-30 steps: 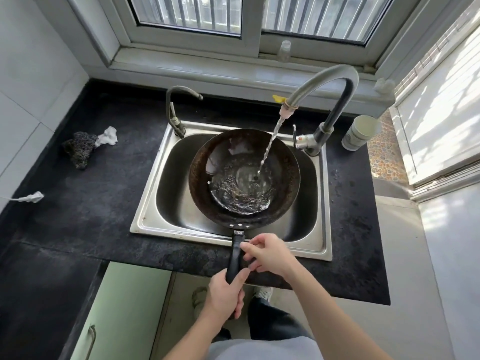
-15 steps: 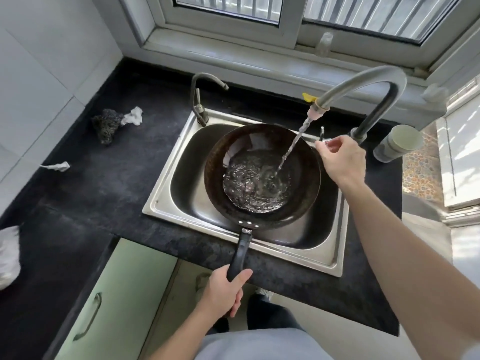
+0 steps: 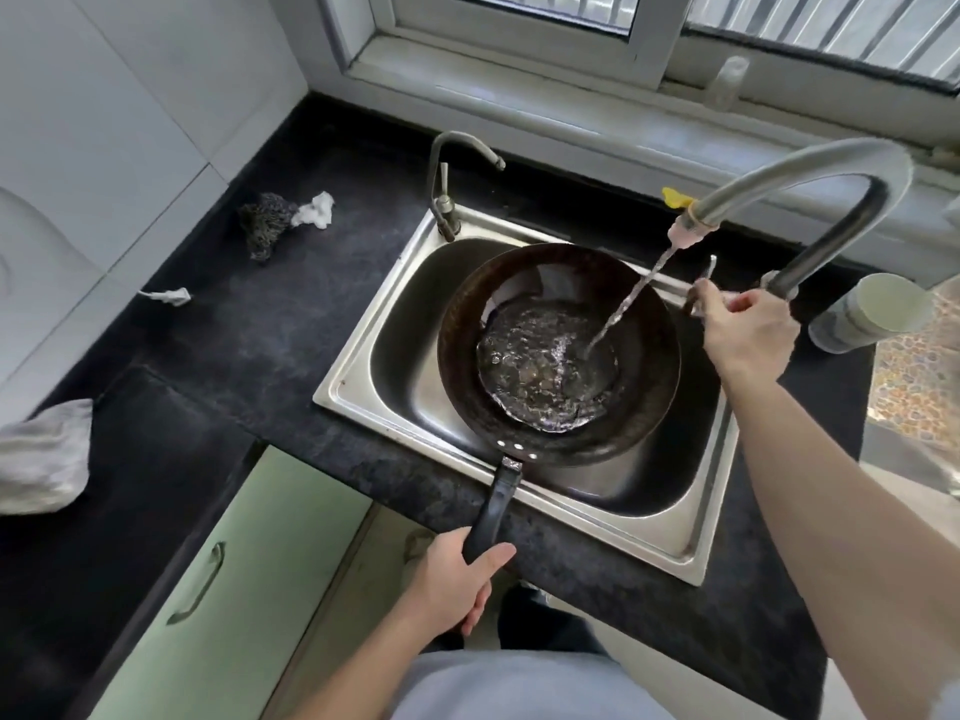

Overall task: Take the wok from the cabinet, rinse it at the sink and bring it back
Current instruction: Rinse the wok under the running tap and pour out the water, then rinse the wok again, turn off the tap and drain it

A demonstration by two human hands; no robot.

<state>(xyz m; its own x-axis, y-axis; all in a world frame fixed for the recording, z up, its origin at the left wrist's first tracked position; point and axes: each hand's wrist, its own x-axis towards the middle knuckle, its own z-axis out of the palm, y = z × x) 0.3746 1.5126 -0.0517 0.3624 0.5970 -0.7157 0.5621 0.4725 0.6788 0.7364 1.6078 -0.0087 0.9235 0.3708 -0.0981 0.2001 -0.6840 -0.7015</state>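
Note:
A dark round wok (image 3: 467, 324) sits over the steel sink (image 3: 691, 532), with a pool of water in its bottom. Its black handle points toward me, and my left hand (image 3: 449, 582) is closed around the handle's end. A thin stream of water falls into the wok from the tall curved faucet (image 3: 810, 168). My right hand (image 3: 745, 332) is at the faucet's base, with its fingers around the thin lever. A pale green cabinet door (image 3: 228, 600) with a metal handle is below the counter at the left.
The black stone counter (image 3: 270, 335) holds a steel scourer (image 3: 265, 223), scraps of white paper (image 3: 169, 296) and a grey cloth (image 3: 44, 457) at the left. A smaller tap (image 3: 449, 179) stands at the sink's back left. A pale cup (image 3: 872, 314) stands right of the faucet.
My right hand left the wok handle and went to the faucet lever. More water has pooled in the wok. The view has shifted left.

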